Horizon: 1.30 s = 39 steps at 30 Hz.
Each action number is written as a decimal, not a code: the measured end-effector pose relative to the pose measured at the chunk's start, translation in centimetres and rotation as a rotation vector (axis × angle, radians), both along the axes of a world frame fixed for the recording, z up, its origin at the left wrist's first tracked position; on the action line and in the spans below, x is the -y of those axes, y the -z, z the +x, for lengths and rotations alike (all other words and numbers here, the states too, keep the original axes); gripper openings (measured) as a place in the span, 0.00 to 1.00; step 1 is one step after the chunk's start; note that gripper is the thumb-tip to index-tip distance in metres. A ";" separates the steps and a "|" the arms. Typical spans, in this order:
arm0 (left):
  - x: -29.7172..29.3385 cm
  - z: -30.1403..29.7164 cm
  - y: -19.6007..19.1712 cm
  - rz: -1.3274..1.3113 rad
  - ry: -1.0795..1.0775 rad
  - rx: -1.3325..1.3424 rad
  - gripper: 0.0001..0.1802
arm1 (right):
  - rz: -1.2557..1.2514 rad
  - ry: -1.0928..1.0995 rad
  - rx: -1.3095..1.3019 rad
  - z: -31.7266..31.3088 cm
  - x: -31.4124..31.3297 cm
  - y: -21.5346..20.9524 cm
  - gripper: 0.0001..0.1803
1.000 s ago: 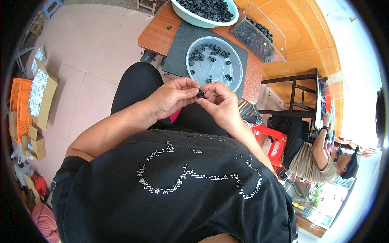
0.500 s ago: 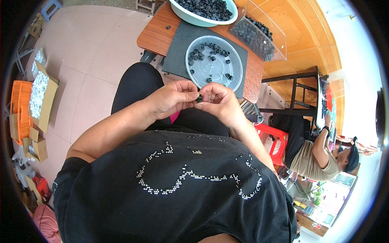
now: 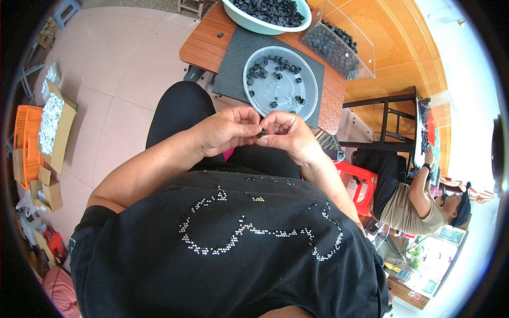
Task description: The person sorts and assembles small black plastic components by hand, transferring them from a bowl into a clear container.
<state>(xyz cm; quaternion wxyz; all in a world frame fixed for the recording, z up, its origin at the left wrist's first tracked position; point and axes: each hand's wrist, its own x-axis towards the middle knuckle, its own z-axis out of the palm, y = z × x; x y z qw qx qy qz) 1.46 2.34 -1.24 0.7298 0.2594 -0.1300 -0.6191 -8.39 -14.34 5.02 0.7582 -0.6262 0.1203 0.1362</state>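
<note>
A small black plastic part (image 3: 261,133) is pinched between the fingertips of both hands, just past my lap. My left hand (image 3: 231,127) closes thumb and fingers on its left side. My right hand (image 3: 285,132) grips it from the right; the fingers cover most of the part. Right beyond my hands, a round clear plastic tub (image 3: 270,94) holds several loose black parts (image 3: 258,70), mostly toward its far side. The tub rests on a dark grey mat (image 3: 233,66).
Behind the tub, a light blue basin (image 3: 265,27) and a clear bin (image 3: 331,50) full of black parts stand on the wooden table (image 3: 199,50). A person (image 3: 419,204) sits at the right near a red stool (image 3: 358,185). Cartons (image 3: 61,132) and an orange crate (image 3: 24,135) are at left.
My hands have shifted very slightly and the fingertips have drawn closer together round the black part. The tub and table things stay where they were.
</note>
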 end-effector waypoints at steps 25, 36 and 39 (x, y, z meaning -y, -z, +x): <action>0.1 -1.0 0.0 0.139 -0.089 -0.143 0.05 | -0.673 0.035 0.222 -0.2 -0.4 1.4 0.10; 0.1 0.9 2.2 0.207 -0.119 -0.154 0.09 | -0.467 0.157 0.200 1.0 1.9 2.4 0.12; 0.2 1.2 2.4 0.263 -0.146 -0.152 0.10 | -0.264 0.163 -0.146 2.2 6.0 3.8 0.09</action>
